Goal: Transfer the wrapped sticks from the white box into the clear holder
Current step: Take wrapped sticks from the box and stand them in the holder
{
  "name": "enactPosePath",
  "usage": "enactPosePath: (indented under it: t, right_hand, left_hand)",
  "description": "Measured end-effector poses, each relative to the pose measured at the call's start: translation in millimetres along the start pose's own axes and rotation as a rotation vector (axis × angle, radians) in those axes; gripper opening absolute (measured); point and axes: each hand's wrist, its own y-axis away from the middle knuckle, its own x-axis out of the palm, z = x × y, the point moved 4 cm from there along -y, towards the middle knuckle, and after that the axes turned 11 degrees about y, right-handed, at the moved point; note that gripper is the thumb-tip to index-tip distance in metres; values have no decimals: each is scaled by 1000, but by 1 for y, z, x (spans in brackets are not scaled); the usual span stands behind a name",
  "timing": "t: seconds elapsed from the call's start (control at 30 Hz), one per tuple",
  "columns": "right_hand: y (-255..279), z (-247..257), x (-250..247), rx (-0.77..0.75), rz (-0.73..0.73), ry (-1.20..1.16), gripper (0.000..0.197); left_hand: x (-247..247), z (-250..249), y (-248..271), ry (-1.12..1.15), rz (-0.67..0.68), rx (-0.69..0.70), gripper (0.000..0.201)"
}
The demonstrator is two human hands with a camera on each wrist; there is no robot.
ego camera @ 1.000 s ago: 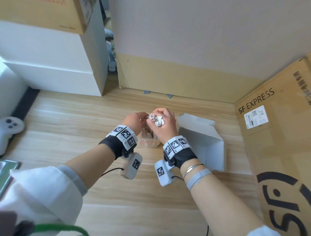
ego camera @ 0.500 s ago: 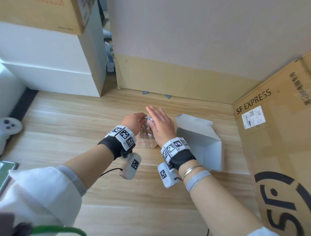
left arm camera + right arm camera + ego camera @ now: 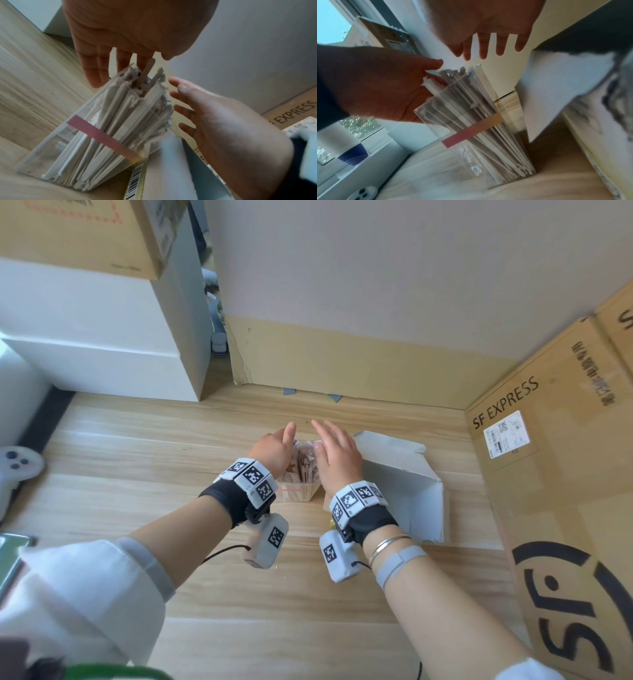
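Note:
The clear holder (image 3: 295, 494) stands on the wooden floor, packed with paper-wrapped sticks (image 3: 303, 463) that rise above its rim. My left hand (image 3: 277, 446) is at its left side and my right hand (image 3: 334, 446) at its right, both with straight, spread fingers and holding nothing. In the left wrist view my left fingers (image 3: 96, 70) hover at the stick tops (image 3: 130, 86); whether they touch is unclear. The right wrist view shows the holder (image 3: 471, 135) with a pink-orange strip. The white box (image 3: 407, 491) lies open just right of the holder, its inside hidden.
A large SF Express carton (image 3: 565, 474) stands along the right. A cardboard-edged wall (image 3: 342, 364) closes the far side, with a white cabinet (image 3: 102, 344) at the far left. A white game controller (image 3: 17, 467) lies at the left edge.
One second ago my right hand gripped crumpled white wrapper ends above the holder and my left hand was curled beside it. Both hands have since let go and opened out on either side.

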Motion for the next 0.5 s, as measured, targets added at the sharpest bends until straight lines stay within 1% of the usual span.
enactPosePath:
  t: [0.13,0.3,0.4,0.5]
  right_hand:
    - [4,-23,-9,114,-72,-80,40]
    - [18,-58,-25,207,-41,-102,35]
    - [27,-77,-32,257,-37,-154,29]
    - [36,-91,-35,313,13,-168,31]
  left_hand:
    - [14,6,1,-152,-7,-28,52]
    - [18,7,5,-264,-36,-8,45]
    - [19,-6,6,-349,-88,52,45]
    - [30,-30,13,-339,-144,185,43]
